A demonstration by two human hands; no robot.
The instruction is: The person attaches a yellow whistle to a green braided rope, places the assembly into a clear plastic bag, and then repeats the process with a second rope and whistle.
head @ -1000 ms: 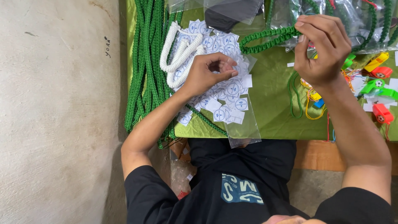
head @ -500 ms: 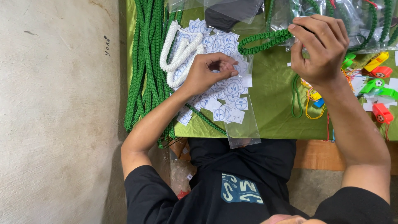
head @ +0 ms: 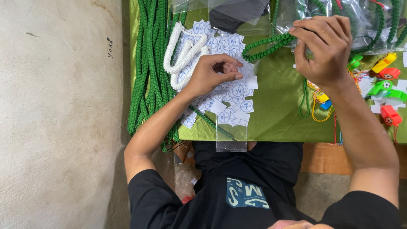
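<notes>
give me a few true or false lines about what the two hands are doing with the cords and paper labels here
1. The left hand rests on the paper labels. True.
2. The right hand holds a white cord. False: it pinches a green braided cord; the white cord lies by the left hand.
3. Coloured whistles lie right of the right hand. True.
4. The table cloth is red. False: it is green.
5. Both hands grip one cord. False: only the right does.

Single head-worn view, looking steeply down from above the person's own torso. The worktop (head: pixel 275 118) edge runs across mid-frame, close in, both forearms in shot. A concrete floor (head: pixel 59 127) fills the left third. No second view, so no overlap.
</notes>
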